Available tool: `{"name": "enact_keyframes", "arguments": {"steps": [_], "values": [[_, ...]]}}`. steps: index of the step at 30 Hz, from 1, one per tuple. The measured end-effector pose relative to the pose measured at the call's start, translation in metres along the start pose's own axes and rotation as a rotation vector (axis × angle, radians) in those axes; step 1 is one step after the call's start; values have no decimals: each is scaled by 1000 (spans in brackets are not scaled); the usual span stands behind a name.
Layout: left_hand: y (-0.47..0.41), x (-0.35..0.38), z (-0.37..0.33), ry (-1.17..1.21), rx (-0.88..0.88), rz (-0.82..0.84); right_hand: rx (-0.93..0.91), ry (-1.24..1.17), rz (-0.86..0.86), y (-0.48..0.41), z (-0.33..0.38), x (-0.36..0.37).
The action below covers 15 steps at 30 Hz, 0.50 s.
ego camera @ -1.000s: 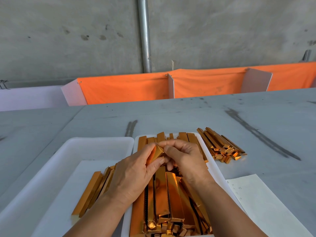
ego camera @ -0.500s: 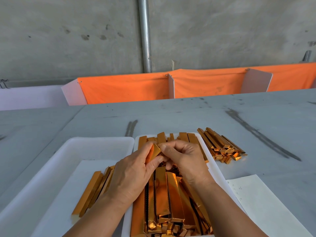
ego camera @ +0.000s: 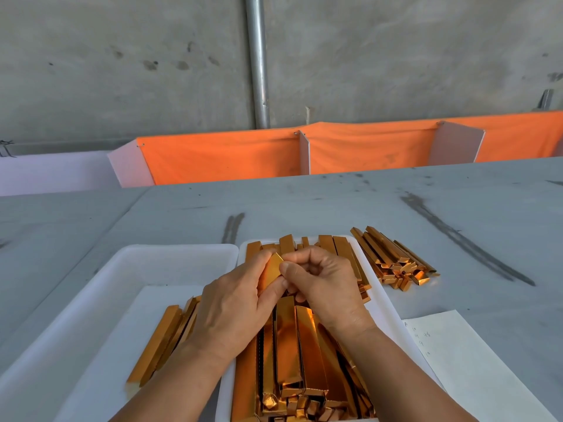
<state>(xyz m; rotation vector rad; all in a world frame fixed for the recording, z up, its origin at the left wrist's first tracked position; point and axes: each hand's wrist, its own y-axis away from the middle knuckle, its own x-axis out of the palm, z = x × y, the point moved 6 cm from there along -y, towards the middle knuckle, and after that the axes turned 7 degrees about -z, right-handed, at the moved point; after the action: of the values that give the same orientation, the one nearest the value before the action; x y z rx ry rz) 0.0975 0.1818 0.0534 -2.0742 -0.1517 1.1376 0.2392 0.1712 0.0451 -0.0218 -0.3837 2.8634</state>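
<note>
Both hands have barely shifted over the last second, staying over the far half of the right tray (ego camera: 382,303). The end of the gold strip (ego camera: 272,269), which was bent over towards the right fingers, now stands up as a clear point between them. The left hand (ego camera: 234,303) holds the strip from behind, fingers curled around it and thumb lying along its near edge. The right hand (ego camera: 323,284) has its fingers curled in, and thumb and forefinger pinch the strip's right edge just below the tip. The strip is a narrow, shiny piece of orange-gold foil card with a creased, angled top, held just above the stack of similar pieces (ego camera: 304,345) that fills the right tray lengthwise. A few folded gold sticks (ego camera: 167,333) lie on a white liner (ego camera: 122,345) in the left tray (ego camera: 170,254), which touches the right tray along their long sides. Just beyond the right tray's far corner, a small pile of gold pieces (ego camera: 393,257) sits on the bare table (ego camera: 335,202). That surface is grey and scuffed, with dark streaks. A sheet of paper (ego camera: 466,360) with faint handwriting lies to the right of the tray. Along the table's far edge hangs an orange cloth (ego camera: 228,159) split by white panels (ego camera: 455,144), and behind it a stained concrete wall (ego camera: 122,56) carries a vertical metal pipe (ego camera: 257,62).
</note>
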Motion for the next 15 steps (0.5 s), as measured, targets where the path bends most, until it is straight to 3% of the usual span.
{"name": "enact_keyframes", "arguments": {"steps": [15], "values": [[1, -1, -5, 118, 14, 32, -4, -2, -31, -2, 4, -5]]}}
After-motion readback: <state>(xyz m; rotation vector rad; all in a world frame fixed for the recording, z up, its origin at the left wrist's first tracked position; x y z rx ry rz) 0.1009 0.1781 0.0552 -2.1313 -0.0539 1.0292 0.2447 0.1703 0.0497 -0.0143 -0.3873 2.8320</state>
